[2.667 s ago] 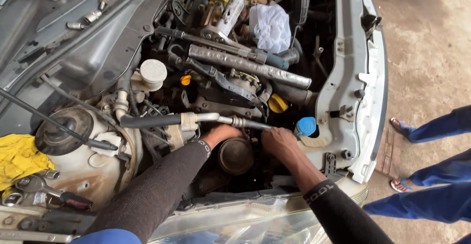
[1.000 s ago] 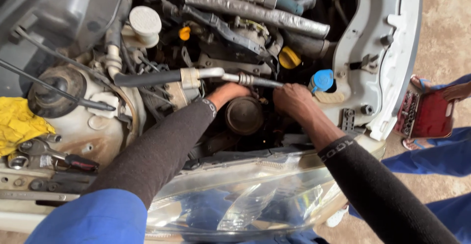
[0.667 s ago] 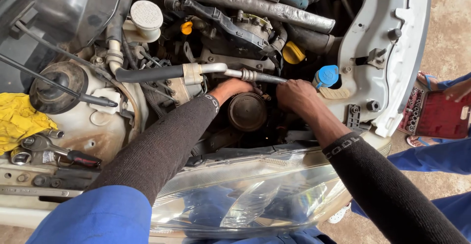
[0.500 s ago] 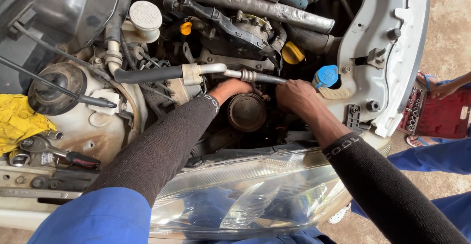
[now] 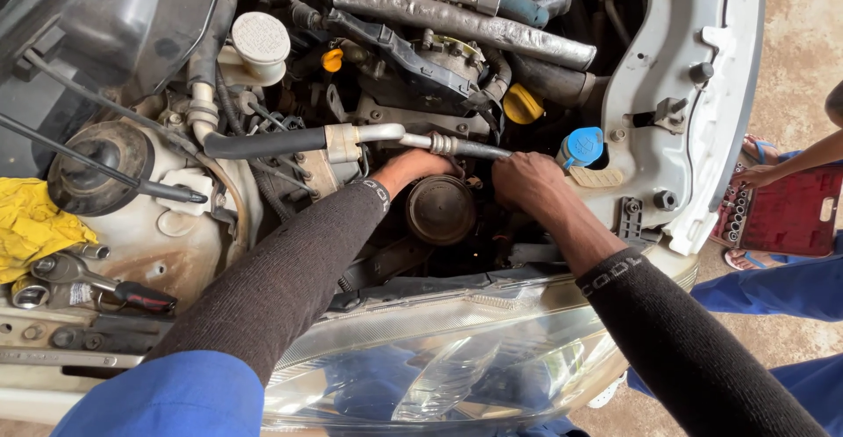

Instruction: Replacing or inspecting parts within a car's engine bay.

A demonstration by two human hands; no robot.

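Note:
Both my arms, in dark knit sleeves, reach down into a car's engine bay. My left hand (image 5: 411, 170) lies just under a metal pipe (image 5: 457, 146), at the upper left of a round dark pulley-like part (image 5: 440, 209). On the other side of that part my right hand (image 5: 529, 183) is curled over something deep between the components. The fingers of both hands are hidden behind engine parts, so what they grip does not show.
A yellow rag (image 5: 28, 226), a ratchet (image 5: 92, 281) and a socket lie on the left ledge. There are also a white reservoir cap (image 5: 260, 37), a yellow oil cap (image 5: 522, 104), a blue washer cap (image 5: 581, 146) and the headlight (image 5: 439, 358). Another person's hand (image 5: 757, 175) reaches a red socket case (image 5: 786, 213).
My hands stay at the round part with little movement. At the right, another person's hand has come to the red socket case.

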